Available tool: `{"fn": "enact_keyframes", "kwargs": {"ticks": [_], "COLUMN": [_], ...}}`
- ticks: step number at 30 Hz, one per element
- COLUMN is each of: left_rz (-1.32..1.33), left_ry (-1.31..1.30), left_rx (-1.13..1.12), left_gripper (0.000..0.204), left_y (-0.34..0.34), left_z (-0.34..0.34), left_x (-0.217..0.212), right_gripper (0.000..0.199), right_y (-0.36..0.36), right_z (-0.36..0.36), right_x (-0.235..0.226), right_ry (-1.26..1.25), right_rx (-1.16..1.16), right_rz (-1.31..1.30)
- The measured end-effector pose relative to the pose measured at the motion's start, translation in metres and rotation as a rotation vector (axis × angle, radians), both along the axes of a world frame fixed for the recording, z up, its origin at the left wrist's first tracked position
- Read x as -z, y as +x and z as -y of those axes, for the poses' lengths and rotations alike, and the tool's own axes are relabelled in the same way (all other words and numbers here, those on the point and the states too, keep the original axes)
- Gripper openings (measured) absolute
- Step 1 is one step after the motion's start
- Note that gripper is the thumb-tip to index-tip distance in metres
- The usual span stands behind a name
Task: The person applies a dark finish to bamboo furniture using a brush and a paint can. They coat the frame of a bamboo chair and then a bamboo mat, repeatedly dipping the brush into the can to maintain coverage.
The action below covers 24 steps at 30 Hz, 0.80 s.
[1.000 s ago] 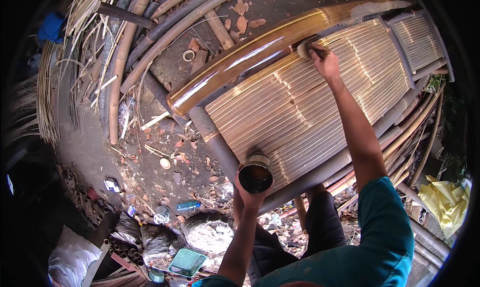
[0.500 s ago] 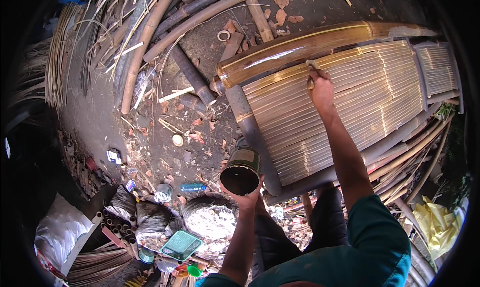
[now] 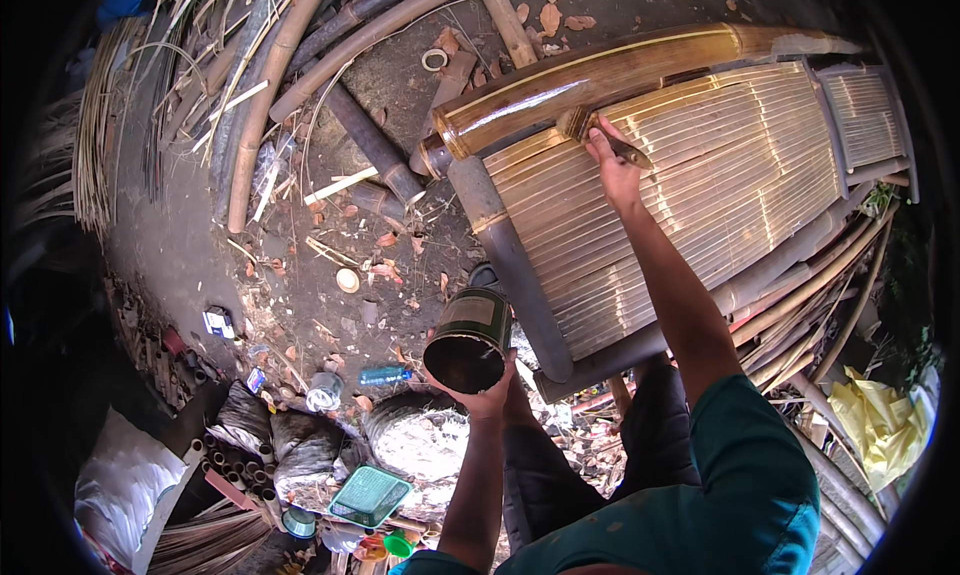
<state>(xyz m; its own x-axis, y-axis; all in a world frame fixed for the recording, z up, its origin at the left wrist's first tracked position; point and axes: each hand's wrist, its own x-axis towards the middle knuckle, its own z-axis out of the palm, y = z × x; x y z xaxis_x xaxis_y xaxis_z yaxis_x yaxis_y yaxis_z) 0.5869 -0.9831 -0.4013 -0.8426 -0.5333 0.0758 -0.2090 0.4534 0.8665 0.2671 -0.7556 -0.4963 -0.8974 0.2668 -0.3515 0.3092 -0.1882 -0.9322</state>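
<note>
My right hand (image 3: 617, 167) grips a paintbrush (image 3: 628, 153) by its handle. The brush's bristles lie at the far edge of the slatted bamboo panel (image 3: 690, 195), close to a thick glossy bamboo pole (image 3: 600, 80) that looks wet. Along that edge the slats are darker and shinier than those nearer me. In my left hand (image 3: 487, 399) is a dark green paint can (image 3: 476, 320) with a pale label, tilted so that its dark opening faces me. The can is beside the panel's left end, apart from it. Its contents cannot be made out.
Bamboo poles (image 3: 370, 145) and thin split strips (image 3: 95, 135) lie on the ground at the far left. Near my feet are a blue plastic bottle (image 3: 385, 375), a green basket (image 3: 370, 497) and sacks (image 3: 125, 485). More poles (image 3: 820, 285) are stacked beyond the panel's near side.
My right hand has moved left along the panel's far edge, and the brush has turned so its bristles point left. The can has shifted slightly left in the picture.
</note>
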Motion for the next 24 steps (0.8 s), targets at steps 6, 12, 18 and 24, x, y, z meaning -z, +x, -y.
{"fn": "enact_keyframes", "kwargs": {"ticks": [6, 12, 18, 24], "left_rz": [-0.086, 0.050, 0.064, -0.031], "left_ry": [0.088, -0.003, 0.050, -0.055], "left_rx": [-0.029, 0.025, 0.007, 0.035], "left_gripper": [0.139, 0.139, 0.138, 0.142], "left_y": [0.011, 0.004, -0.004, -0.015], "left_z": [-0.002, -0.008, -0.023, -0.027], "left_x": [0.016, 0.008, 0.014, 0.009], "right_gripper": [0.041, 0.030, 0.043, 0.041], "right_y": [-0.008, 0.029, 0.033, 0.030], "right_z": [0.014, 0.053, 0.052, 0.066], "right_x": [-0.023, -0.018, -0.039, -0.022], "right_ry": [-0.594, -0.865, -0.837, -0.239], "right_rx": [0.280, 0.627, 0.515, 0.229], "right_rz": [0.140, 0.077, 0.021, -0.062]}}
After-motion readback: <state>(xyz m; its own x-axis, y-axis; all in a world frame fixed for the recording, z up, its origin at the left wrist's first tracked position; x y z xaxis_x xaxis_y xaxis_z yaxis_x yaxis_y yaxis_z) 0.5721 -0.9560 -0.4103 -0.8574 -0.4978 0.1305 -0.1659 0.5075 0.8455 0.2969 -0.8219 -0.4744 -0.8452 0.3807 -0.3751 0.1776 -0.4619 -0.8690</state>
